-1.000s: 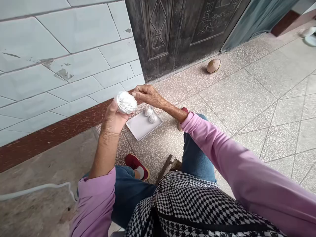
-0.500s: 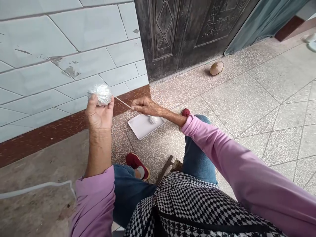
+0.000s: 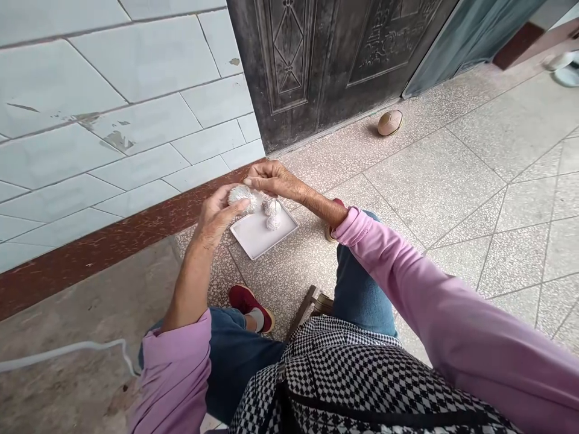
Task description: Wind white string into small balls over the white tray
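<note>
My left hand point(image 3: 220, 212) is wrapped around a shiny white ball of yarn point(image 3: 242, 198), thumb across its near side. Close by on the right, my right hand point(image 3: 270, 179) is pinched at the ball's upper right edge. The strand between its fingertips is too fine to make out clearly now. Below and behind the hands, a pale shallow tray point(image 3: 252, 240) lies on the floor. Small white balls of yarn point(image 3: 273, 222) sit toward its far right side, partly overlapped by my right hand.
A tiled wall point(image 3: 149, 84) with a dark red base strip runs along the left, meeting a dark carved door point(image 3: 316, 72). A ball-shaped object point(image 3: 389, 122) rests near the door. A white hose or cable point(image 3: 67, 348) crosses the floor at lower left. Beneath me shows a wooden stool point(image 3: 302, 310).
Both hands have come together: my left hand carried the yarn ball right and down, over the tray. The strand stretched between the hands has shortened. My right hand has shifted slightly.
</note>
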A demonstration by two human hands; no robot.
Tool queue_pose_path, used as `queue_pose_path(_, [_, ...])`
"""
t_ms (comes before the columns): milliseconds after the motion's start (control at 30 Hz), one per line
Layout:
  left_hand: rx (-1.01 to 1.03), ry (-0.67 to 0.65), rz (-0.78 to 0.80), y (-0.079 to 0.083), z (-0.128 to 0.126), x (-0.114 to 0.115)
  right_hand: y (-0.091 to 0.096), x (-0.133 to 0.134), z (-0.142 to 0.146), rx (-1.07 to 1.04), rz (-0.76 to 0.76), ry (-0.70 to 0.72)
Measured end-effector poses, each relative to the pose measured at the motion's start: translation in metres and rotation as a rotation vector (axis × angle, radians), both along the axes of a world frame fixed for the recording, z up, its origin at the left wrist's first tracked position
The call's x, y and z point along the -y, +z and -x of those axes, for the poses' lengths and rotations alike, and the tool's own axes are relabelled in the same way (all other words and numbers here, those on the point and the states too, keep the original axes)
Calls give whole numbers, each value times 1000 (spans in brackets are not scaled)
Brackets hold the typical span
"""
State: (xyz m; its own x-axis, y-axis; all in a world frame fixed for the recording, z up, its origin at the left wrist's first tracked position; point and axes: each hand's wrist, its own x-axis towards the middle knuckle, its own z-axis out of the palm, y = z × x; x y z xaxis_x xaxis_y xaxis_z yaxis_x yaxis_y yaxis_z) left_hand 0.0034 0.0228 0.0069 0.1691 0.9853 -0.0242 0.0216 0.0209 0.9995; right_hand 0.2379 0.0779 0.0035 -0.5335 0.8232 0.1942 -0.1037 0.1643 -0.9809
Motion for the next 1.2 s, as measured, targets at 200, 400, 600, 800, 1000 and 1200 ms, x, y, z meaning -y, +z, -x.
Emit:
queue_pose_path(200, [-52, -107, 37, 8, -6, 7, 7, 5, 0, 4, -9, -63])
queue_pose_path(400, [70, -94, 46, 14, -6, 15, 4, 4, 4, -11, 48, -53])
queue_pose_path(600, [274, 12, 36, 21, 0, 10, 3, 6, 14, 12, 148, -134])
queue_pose_path(800, [468, 209, 16, 21, 2, 2, 14, 30, 25, 249, -37, -119])
queue_pose_path(1000, [584, 371, 7, 12, -2, -3, 20, 47, 26, 508, -197, -41])
queue_pose_path(1200, [298, 449, -8, -8, 5, -15, 24, 52, 22, 440, -239, 133])
